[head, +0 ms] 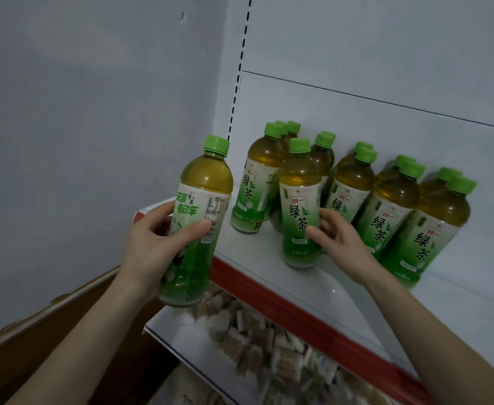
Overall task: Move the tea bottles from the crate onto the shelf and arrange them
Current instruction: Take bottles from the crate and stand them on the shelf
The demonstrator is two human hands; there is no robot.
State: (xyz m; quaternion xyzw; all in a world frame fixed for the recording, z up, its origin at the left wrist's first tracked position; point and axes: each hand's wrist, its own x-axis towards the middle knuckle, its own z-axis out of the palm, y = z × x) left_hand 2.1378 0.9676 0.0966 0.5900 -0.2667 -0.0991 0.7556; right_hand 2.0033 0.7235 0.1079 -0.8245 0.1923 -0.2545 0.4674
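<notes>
Green-capped tea bottle (pixel 202 217) hangs in the air just left of the shelf (pixel 257 255), with the left hand (pixel 158 247) wrapped round it and its fingers (pixel 193 229) clamped on the label. The printed face is turned aside, so it wants a twist until the big characters look outward like the others. The right hand (pixel 336 238) grips the front bottle (pixel 299 206) low on its label, ahead of the rows (pixel 391 206). Best to nudge that one into line first, then stand the held bottle beside it, behind the red edge strip (pixel 269 296).

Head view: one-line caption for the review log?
Left hand holds a tea bottle beside the shelf; right hand grips a second bottle standing on it.
</notes>
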